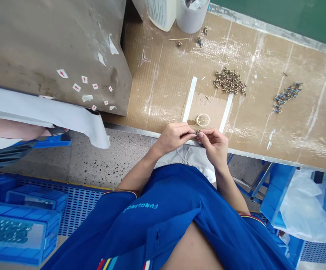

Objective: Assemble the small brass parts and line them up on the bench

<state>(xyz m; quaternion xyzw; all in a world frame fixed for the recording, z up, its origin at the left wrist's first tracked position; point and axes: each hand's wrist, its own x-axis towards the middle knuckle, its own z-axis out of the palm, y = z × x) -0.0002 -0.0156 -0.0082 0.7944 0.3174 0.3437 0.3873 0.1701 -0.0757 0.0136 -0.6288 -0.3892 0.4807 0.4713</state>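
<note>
Near the table's front edge, my left hand (175, 138) and my right hand (216, 145) meet fingertip to fingertip. Both pinch one small brass-coloured metal part with a bit of blue on it (197, 132), mostly hidden by the fingers. Just beyond them lies a round, shallow white dish (202, 119) with a thin yellowish stick across it. It sits on a cardboard piece (217, 107) flanked by white tape strips. Behind that is a heap of small brass-coloured parts (229, 81). Farther right, several parts with blue pieces lie in a group (287, 95).
A large metal box (81, 45) with small stickers stands at the left. A white bottle (163, 13) and white tub (190, 17) stand at the back, near a wooden stick (179, 39). Blue crates (19, 232) are at lower left; a plastic bag (304, 206) hangs lower right.
</note>
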